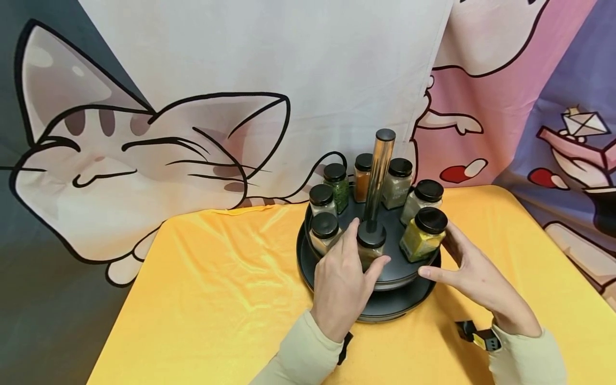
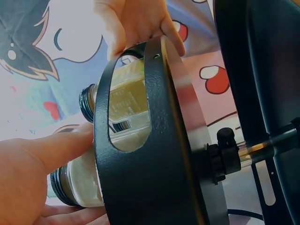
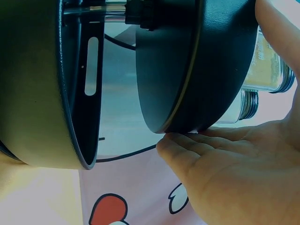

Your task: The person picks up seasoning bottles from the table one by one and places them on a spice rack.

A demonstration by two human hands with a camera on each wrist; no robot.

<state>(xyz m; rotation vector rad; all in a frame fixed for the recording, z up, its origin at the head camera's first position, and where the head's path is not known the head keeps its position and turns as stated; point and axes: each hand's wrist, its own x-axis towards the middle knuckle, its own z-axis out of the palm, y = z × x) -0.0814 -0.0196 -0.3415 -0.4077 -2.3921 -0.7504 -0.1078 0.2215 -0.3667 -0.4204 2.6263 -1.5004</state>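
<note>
A two-tier black turntable rack (image 1: 380, 309) stands on the table, its upper tray (image 1: 392, 272) carrying several glass spice jars with black lids. My left hand (image 1: 339, 283) holds a front spice jar (image 1: 370, 252) by the post, thumb on one side and fingers on the other; its lower part is hidden in the head view. At the tray's right, my right hand (image 1: 474, 270) spreads around the rim beside a jar of yellow spice (image 1: 420, 240). In the right wrist view its straight fingers (image 3: 201, 150) touch the outer wall of the upper tray.
A shiny post (image 1: 379, 176) rises from the rack's middle. Jars of green flakes (image 1: 340, 192) and orange powder (image 1: 362, 179) stand toward the back. Yellow cloth (image 1: 231, 299) covers the table, and a cartoon-print curtain (image 1: 337, 64) hangs close behind the rack.
</note>
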